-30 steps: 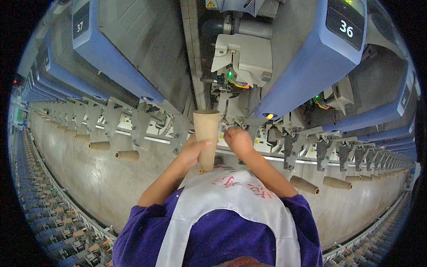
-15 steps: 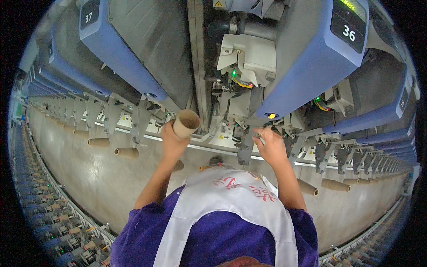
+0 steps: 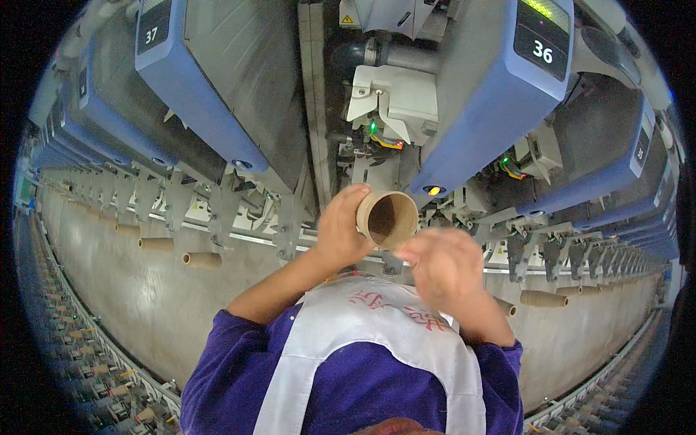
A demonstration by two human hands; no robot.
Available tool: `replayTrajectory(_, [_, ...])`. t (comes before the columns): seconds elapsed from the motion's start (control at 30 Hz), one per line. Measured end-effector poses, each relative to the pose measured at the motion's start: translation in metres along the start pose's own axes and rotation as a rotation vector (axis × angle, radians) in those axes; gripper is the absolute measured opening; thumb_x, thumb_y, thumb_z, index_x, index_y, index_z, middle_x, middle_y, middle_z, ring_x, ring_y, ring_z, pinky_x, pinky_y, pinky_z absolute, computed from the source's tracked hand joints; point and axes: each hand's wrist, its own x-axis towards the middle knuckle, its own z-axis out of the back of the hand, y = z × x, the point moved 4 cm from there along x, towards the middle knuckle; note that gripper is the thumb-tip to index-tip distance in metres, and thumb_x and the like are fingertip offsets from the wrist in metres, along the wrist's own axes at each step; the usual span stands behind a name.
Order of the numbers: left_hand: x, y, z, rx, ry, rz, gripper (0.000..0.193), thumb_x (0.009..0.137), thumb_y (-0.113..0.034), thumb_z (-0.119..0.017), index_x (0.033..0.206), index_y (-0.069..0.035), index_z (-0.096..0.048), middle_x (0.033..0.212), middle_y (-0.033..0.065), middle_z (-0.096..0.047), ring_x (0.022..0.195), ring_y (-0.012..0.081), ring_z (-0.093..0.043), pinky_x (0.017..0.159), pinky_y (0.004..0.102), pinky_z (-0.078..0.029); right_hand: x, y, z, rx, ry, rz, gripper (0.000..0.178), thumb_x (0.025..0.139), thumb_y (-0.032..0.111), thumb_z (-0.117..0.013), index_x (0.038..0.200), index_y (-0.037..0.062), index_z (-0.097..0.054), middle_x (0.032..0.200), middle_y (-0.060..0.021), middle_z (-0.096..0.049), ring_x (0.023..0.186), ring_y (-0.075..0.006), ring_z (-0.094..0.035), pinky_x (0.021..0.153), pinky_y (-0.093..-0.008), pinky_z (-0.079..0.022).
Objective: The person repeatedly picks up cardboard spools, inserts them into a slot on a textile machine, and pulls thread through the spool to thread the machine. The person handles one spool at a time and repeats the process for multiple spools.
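You've got L hand [image 3: 342,228] clamped round cardboard tube [image 3: 392,220], ctr of frame, R hand [image 3: 446,262] blurred near its rim — can't tell if pinching — so it's held, not yet on the machine [image 3: 482,109].

Cone tube [image 3: 397,226]: matt cardboard | apron [image 3: 362,322]: smooth cloth | floor [image 3: 156,290]: glossy | blue housing [image 3: 484,119]: plastic-looking

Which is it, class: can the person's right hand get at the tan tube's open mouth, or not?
Probably yes: the right hand is right by the rim of the tan tube, though blur hides any contact. The left hand holds the opposite side, leaving the mouth uncovered.
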Motion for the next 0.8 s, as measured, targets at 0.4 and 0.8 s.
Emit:
replayTrajectory(0.4, [0.100,-0.032,0.030,-0.033,0.067,-0.011,0.083,0.062,-0.023,-0.084,0.127,0.002,-0.039,0.118,0.0198,-0.056,0.106,0.0327,-0.059,0.090,0.0429,-0.047,0.109,-0.039,0.097,-0.047,-0.376,-0.048,0.040,0.072,0.012,-0.072,0.111,0.0091,-0.062,0.110,-0.0139,-0.062,0.103,-0.0307,-0.059,0.085,-0.0420,-0.048])
replayTrajectory(0.8, [0.413,-0.082,0.119,0.755,0.005,-0.185,0.038,0.072,-0.017,-0.066,0.104,0.000,-0.055,0.104,0.0255,-0.062,0.100,0.0404,-0.059,0.086,0.0453,-0.047,0.307,-0.119,0.218,-1.112,-0.002,-0.408,0.030,0.071,0.025,-0.063,0.088,0.0020,-0.070,0.091,-0.0204,-0.067,0.087,-0.0346,-0.066,0.077,-0.0425,-0.052])
